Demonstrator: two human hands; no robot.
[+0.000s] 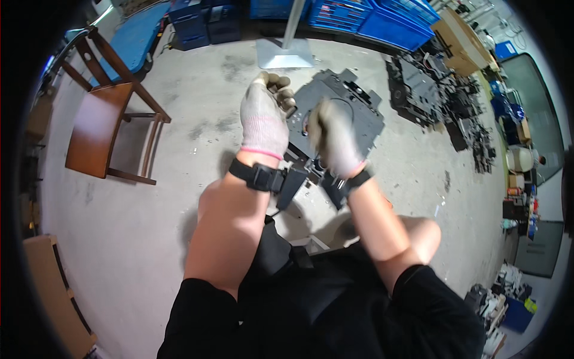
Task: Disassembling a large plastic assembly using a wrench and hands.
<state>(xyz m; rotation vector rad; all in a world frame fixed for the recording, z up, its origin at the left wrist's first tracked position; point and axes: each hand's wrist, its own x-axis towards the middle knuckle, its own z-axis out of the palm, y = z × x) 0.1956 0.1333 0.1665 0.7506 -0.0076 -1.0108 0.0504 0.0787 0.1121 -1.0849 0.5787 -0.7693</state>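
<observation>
Blue crates [394,27], head view: beyond the grey machine panel [335,99]; contents too small to tell. Cardboard box [469,45]: beyond panel, rightward. Heaped dark parts [418,90]: right of panel, apart. Metal stand [287,57]: just beyond panel. Wooden chair [101,128]: well left. Panel: before the person. Left hand [266,107]: fingers curled, at panel's left edge, hold unclear. Right hand [335,128]: blurred, covering part of panel; grip cannot be told.
</observation>
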